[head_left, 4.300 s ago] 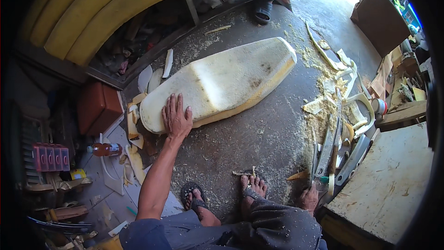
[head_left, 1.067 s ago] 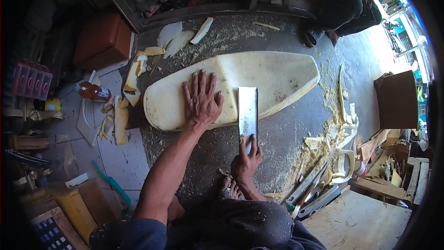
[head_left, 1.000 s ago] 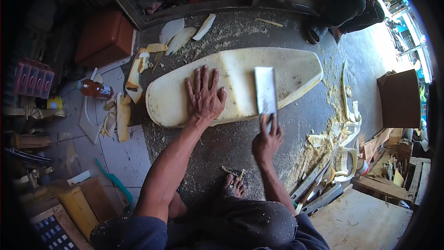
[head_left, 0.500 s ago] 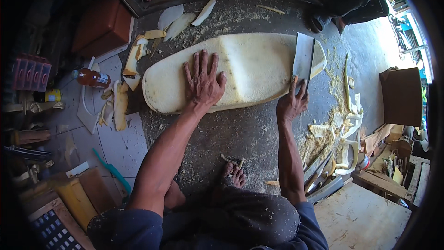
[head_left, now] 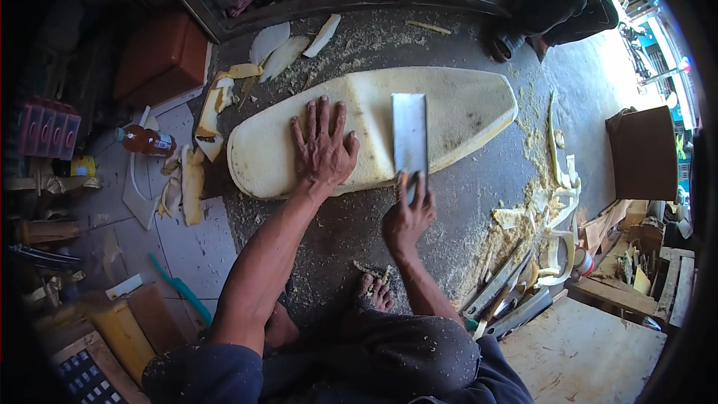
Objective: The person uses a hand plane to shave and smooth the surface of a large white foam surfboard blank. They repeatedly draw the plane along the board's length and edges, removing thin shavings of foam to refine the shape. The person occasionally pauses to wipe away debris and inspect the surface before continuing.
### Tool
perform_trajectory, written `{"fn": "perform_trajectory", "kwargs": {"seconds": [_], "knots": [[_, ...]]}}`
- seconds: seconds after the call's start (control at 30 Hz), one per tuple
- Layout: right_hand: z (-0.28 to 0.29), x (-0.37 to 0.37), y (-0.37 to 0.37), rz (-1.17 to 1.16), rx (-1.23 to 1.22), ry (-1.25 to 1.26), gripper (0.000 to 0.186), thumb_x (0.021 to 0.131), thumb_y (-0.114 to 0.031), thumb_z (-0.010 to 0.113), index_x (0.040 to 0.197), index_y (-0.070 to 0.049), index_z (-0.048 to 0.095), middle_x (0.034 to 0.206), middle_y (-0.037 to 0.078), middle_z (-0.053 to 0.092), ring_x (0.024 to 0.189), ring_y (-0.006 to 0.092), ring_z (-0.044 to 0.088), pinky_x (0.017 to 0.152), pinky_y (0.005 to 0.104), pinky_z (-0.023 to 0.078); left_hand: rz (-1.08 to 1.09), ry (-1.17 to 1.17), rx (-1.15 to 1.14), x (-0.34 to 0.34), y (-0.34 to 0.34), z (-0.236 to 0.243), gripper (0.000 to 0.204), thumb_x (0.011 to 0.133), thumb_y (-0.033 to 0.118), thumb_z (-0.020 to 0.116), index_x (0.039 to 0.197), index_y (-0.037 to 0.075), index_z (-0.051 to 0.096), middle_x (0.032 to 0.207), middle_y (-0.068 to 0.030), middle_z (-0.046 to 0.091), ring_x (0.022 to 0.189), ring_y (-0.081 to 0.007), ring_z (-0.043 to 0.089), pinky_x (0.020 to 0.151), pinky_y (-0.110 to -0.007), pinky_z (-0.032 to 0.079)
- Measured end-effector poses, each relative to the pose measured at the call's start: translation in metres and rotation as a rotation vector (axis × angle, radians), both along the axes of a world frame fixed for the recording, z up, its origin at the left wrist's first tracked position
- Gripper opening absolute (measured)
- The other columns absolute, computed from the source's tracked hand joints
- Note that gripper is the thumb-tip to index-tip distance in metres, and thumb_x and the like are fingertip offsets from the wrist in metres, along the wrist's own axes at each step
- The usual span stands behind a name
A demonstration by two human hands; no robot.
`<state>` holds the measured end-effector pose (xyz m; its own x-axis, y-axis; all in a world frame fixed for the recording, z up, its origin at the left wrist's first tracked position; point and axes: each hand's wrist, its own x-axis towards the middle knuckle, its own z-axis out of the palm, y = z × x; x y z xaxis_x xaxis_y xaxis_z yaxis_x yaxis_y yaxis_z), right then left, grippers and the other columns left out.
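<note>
A long cream-coloured foam seat pad [head_left: 467, 108] lies across the floor in front of me, with a raised ridge over its middle and dark smudges on its right half. My left hand [head_left: 326, 151] rests flat on its left part, fingers spread. In my right hand [head_left: 409, 213], closed at the near edge of the pad, is the handle of a wide, flat metal blade [head_left: 410, 131]. The blade extends away from me over the pad, just right of the ridge. Whether its face touches the foam, I cannot tell. My fingers hide most of the handle.
Foam offcuts [head_left: 278, 52] and crumbs litter the floor. Several long-handled tools [head_left: 501, 292] lie at right beside a pale board [head_left: 583, 355]. A bottle [head_left: 146, 141] and a reddish-brown box [head_left: 163, 60] are at left. Another person's foot [head_left: 507, 45] is at the far right.
My right hand has brought the blade leftward from the pad's right end to near the ridge. The pad's right end now sits slightly nearer me. My left hand stays on the foam.
</note>
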<state>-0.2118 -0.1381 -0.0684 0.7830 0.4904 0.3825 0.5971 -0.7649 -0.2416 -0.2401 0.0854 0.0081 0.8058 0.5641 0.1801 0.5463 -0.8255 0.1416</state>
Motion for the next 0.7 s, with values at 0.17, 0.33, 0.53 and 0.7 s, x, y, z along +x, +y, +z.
{"fn": "perform_trajectory", "kwargs": {"seconds": [0.17, 0.33, 0.53, 0.7], "knots": [[0.025, 0.087, -0.008, -0.145, -0.146, 0.008, 0.068, 0.095, -0.001, 0.051, 0.155, -0.031, 0.049, 0.165, 0.007, 0.039, 0.139, 0.0394, 0.040, 0.105, 0.0605, 0.037, -0.005, -0.017, -0.018, -0.002, 0.008, 0.002, 0.067, 0.102, 0.040, 0.048, 0.162, 0.013, 0.035, 0.169, -0.0189, 0.028, 0.156, -0.0388, 0.025, 0.124, -0.066, 0.015], [0.030, 0.094, -0.011, -0.130, -0.186, -0.053, 0.076, 0.088, 0.003, 0.051, 0.157, -0.030, 0.046, 0.164, 0.011, 0.039, 0.136, 0.0437, 0.040, 0.103, 0.0618, 0.037, 0.007, -0.028, 0.013, 0.006, 0.013, 0.002, 0.067, 0.102, 0.041, 0.049, 0.162, 0.013, 0.036, 0.168, -0.0193, 0.028, 0.156, -0.0394, 0.025, 0.124, -0.066, 0.014], [0.019, 0.058, -0.018, -0.014, -0.123, 0.039, 0.071, 0.091, 0.001, 0.052, 0.154, -0.032, 0.050, 0.166, 0.009, 0.038, 0.138, 0.0423, 0.039, 0.105, 0.0622, 0.036, 0.005, -0.034, -0.010, -0.002, 0.009, 0.001, 0.068, 0.102, 0.042, 0.049, 0.162, 0.014, 0.035, 0.168, -0.0194, 0.029, 0.156, -0.0392, 0.027, 0.124, -0.066, 0.015], [0.044, 0.109, -0.007, -0.130, -0.209, -0.015, 0.072, 0.089, -0.002, 0.056, 0.154, -0.031, 0.050, 0.167, 0.007, 0.038, 0.136, 0.0420, 0.042, 0.101, 0.0595, 0.037, 0.005, -0.031, -0.005, 0.003, 0.011, 0.004, 0.068, 0.101, 0.041, 0.049, 0.161, 0.013, 0.037, 0.168, -0.0197, 0.029, 0.156, -0.0388, 0.026, 0.124, -0.066, 0.015]]}}
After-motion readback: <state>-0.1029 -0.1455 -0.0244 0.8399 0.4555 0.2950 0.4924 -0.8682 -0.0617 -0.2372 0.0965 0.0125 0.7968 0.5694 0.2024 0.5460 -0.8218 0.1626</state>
